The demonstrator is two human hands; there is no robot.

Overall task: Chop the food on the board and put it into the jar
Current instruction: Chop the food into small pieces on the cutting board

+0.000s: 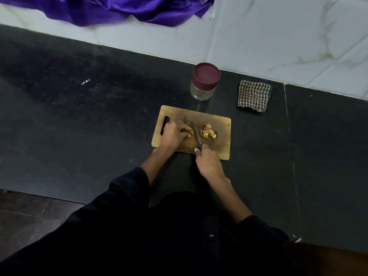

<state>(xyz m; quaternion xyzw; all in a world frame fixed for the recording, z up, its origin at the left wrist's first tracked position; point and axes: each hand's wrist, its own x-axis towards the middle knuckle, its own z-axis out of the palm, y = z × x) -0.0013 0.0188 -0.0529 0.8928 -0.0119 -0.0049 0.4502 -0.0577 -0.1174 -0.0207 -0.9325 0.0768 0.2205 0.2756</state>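
I have one view only, the head camera, worn and looking forward and steeply down at the counter [79, 116]. The board [219, 148] sits near centre, at arm's reach; the wall [278, 36] closes the far edge.

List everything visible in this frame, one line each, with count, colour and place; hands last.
cutting board: 1, wooden, on black counter
chopped pieces: small pile, yellowish, right part of board
uncut piece: 1, yellowish, under left fingertips
knife: 1, dark handle, blade down on board
jar: 1, clear with maroon lid on, behind board
checked cloth: 1, brown-white, right of jar
purple fabric: 1, top edge
left hand: holds uncut piece
right hand: grips knife
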